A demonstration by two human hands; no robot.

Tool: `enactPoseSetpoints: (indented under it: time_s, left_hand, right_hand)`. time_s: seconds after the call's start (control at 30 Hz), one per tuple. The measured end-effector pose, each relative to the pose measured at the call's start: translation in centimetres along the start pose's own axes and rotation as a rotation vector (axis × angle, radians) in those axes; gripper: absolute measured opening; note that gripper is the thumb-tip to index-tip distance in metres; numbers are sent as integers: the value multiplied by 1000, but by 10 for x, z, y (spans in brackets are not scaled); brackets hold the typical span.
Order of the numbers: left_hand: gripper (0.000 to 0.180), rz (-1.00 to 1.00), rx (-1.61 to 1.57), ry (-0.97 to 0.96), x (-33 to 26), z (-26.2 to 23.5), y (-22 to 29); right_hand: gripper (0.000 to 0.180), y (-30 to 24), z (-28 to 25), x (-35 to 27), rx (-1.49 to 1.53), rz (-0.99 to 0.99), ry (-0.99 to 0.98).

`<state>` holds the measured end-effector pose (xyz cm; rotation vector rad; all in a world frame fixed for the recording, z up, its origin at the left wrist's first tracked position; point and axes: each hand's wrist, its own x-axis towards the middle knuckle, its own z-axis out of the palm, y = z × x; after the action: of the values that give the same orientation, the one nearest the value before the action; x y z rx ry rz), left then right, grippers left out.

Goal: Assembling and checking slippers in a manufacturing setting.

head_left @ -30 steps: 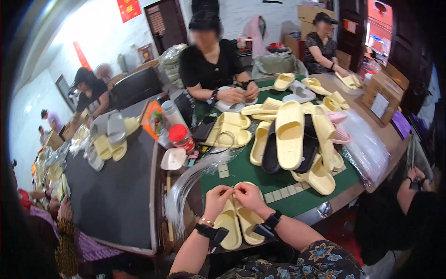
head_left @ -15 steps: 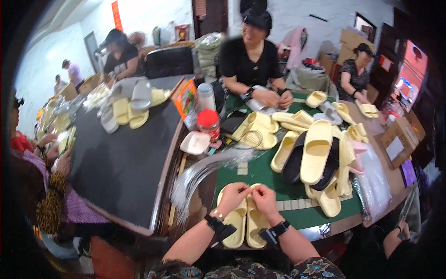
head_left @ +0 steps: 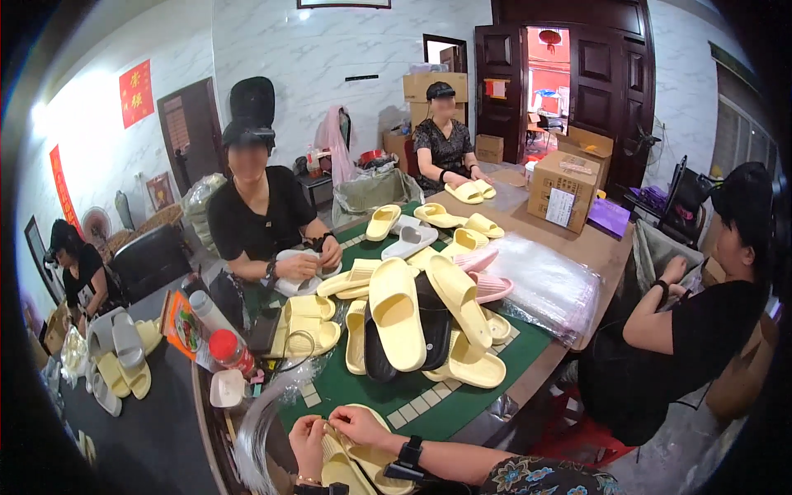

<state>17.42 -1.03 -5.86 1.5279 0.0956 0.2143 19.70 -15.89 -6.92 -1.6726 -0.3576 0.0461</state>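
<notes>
At the near edge of the table (head_left: 462, 408), the left hand (head_left: 307, 436) and right hand (head_left: 356, 426) pinched closed on a pair of yellow slippers (head_left: 355, 466). By the look of it, much remained: a heap of slippers (head_left: 421, 326) lay unsorted mid-table, beside a stack of clear bags (head_left: 549, 285).

A strip of bare green table mat (head_left: 388, 396) lies open just before the heaped pale-yellow foam slippers (head_left: 412, 322), hemmed leftward by a red-capped plastic bottle (head_left: 231, 351).

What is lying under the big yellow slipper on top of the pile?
Under the big yellow slipper lies a black slipper, with more yellow slippers beside it. The green mat beneath the pile is covered.
</notes>
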Motion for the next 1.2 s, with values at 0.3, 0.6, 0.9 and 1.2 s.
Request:
enactPoseSetpoints:
  time_s: [0.3, 0.6, 0.9, 1.2]
  left_hand:
    - [8, -56, 53, -19, -1, -1, 7]
    - [11, -28, 42, -29, -5, -3, 7]
    - [15, -12, 84, -101, 2, -4, -7]
    - [16, -24, 121, -73, -3, -8, -2]
  right_hand:
    - [19, -2, -2, 1, 22, 12, -19]
    - [17, 4, 3, 3, 58, 9, -25]
    - [14, 3, -4, 1, 26, 17, 20]
    - [15, 0, 1, 0, 42, 62, 3]
